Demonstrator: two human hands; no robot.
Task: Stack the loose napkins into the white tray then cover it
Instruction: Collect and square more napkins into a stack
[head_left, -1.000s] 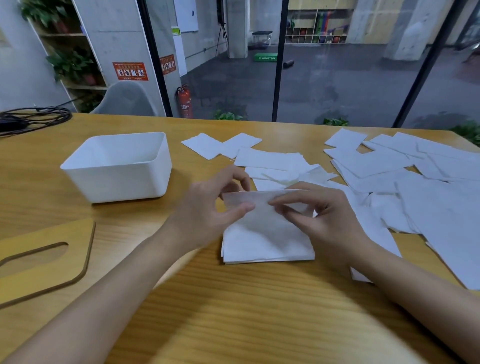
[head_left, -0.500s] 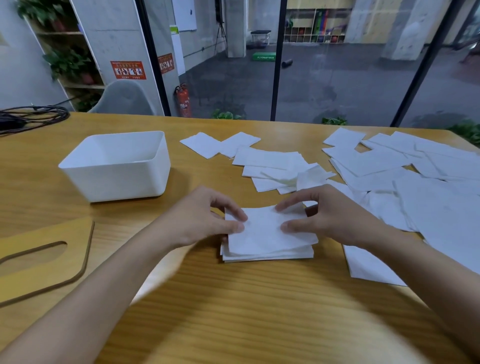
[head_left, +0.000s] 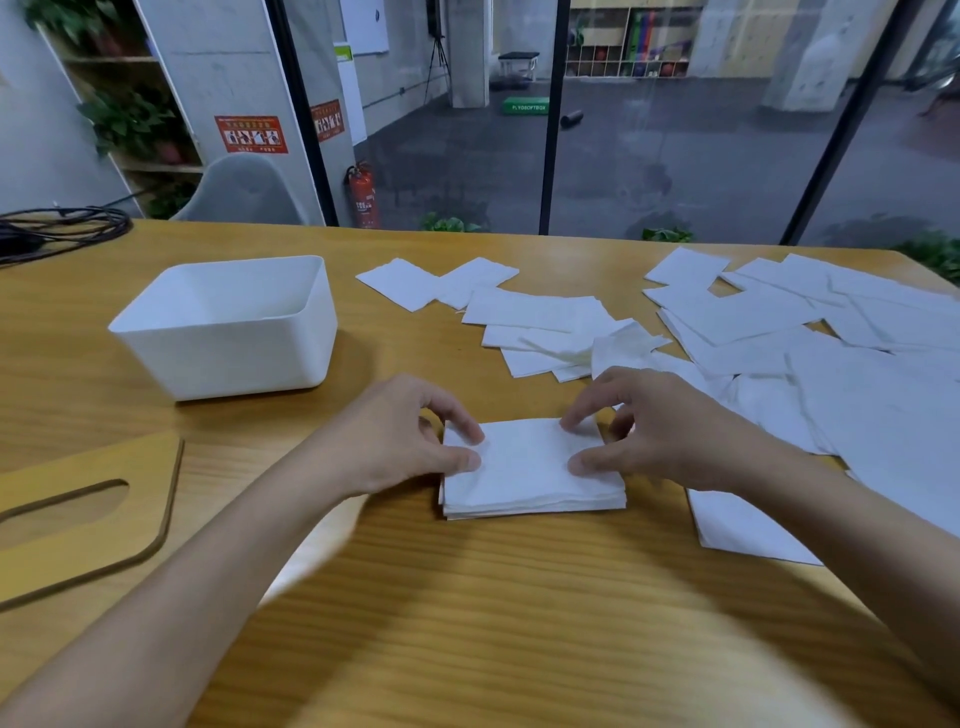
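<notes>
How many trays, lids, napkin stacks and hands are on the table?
Trays: 1
Lids: 1
Napkin stacks: 1
Hands: 2, left hand and right hand
Total: 5

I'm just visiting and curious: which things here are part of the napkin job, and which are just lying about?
Part of the job:
napkin stack
loose napkins
white tray
wooden lid
left hand
right hand

Lying about:
black cables
grey chair
fire extinguisher

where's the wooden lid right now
The wooden lid lies flat at the table's near-left edge in the head view, in front of the white tray, left of the left hand.
</notes>
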